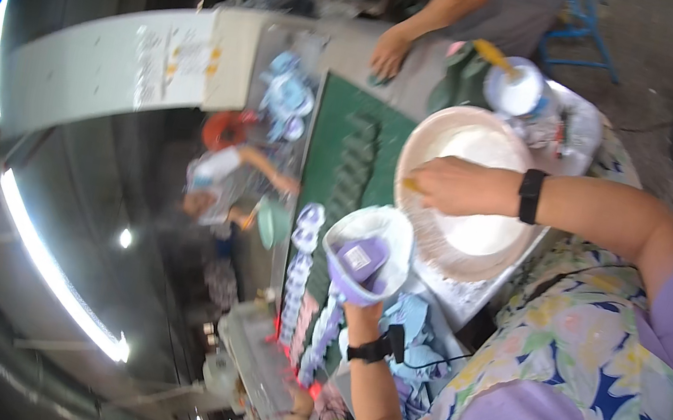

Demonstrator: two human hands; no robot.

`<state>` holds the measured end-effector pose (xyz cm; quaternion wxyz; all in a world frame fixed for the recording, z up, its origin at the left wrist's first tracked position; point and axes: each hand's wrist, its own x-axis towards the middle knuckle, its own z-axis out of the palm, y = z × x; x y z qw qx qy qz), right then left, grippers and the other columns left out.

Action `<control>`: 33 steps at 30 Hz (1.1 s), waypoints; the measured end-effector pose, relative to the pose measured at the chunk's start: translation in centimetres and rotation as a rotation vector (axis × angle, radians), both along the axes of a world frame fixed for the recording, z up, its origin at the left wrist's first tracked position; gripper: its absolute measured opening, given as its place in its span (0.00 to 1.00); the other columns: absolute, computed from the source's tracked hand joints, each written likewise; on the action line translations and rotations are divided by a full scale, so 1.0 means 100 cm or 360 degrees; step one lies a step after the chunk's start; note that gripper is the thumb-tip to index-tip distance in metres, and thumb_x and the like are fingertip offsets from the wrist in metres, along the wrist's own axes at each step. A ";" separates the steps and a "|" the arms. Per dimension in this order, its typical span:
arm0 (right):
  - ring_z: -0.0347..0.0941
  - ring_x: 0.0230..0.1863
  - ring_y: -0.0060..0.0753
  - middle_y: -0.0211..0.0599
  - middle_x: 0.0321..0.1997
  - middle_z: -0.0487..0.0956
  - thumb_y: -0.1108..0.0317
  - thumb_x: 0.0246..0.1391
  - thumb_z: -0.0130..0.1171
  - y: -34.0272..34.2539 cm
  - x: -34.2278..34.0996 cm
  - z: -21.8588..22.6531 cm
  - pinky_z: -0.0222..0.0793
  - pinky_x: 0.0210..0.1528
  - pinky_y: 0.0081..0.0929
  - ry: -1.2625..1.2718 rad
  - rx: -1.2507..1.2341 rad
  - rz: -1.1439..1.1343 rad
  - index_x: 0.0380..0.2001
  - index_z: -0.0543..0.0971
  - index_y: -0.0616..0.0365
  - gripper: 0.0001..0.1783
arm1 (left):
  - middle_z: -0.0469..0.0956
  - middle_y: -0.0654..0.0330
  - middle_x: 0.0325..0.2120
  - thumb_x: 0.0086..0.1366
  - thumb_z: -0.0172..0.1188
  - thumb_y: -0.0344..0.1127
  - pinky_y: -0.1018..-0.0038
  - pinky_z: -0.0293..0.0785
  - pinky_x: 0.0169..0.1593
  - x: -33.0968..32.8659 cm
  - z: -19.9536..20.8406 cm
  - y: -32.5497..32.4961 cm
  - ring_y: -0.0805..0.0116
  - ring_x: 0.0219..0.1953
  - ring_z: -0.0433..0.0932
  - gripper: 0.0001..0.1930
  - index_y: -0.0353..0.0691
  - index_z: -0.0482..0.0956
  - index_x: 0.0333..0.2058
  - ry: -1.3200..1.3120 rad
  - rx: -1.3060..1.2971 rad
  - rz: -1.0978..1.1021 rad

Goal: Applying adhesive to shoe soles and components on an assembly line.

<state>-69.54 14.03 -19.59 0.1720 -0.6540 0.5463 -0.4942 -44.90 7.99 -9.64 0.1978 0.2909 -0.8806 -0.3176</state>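
Note:
My left hand (364, 311) grips a lavender, hollow, cup-shaped piece (331, 274) from below, its pale rim facing up. A smaller purple block with a white label (361, 258) shows inside it. The piece hides most of my left fingers. My right hand (459, 187) is closed over a wide, pale pink basin (418, 134) with white contents. A short yellowish thing, perhaps a brush handle, shows by its fingertips; motion blur hides what it is. The lavender piece is right beside the basin's rim.
A green belt (328, 132) carries rows of dark green and lavender shoe-like pieces (305, 245). Light blue pieces (412, 318) lie near my left forearm. A white tub (516, 87) with a yellow-handled tool stands beyond the basin. Another person's hand (392, 51) rests at the belt's far edge.

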 end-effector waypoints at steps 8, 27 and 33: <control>0.78 0.33 0.55 0.52 0.29 0.80 0.67 0.48 0.62 -0.015 -0.001 0.003 0.74 0.38 0.43 0.0593 0.0661 0.0315 0.34 0.79 0.64 0.12 | 0.74 0.53 0.54 0.69 0.54 0.42 0.56 0.73 0.59 0.083 -0.032 -0.027 0.56 0.55 0.75 0.24 0.41 0.67 0.60 0.0872 0.1588 0.0639; 0.80 0.26 0.40 0.50 0.23 0.79 0.56 0.50 0.65 0.007 0.043 0.050 0.72 0.30 0.32 -0.0930 0.0558 0.0069 0.27 0.78 0.69 0.21 | 0.74 0.57 0.52 0.68 0.52 0.35 0.69 0.73 0.56 0.046 -0.067 -0.028 0.66 0.53 0.75 0.21 0.37 0.66 0.58 0.0910 0.0209 0.0565; 0.74 0.22 0.20 0.33 0.21 0.78 0.62 0.53 0.65 -0.002 0.038 0.042 0.68 0.24 0.21 -0.1137 0.0311 -0.0033 0.28 0.79 0.67 0.15 | 0.74 0.58 0.48 0.65 0.56 0.30 0.75 0.78 0.41 0.097 -0.081 -0.087 0.70 0.46 0.76 0.23 0.41 0.64 0.58 0.0749 0.0225 0.0854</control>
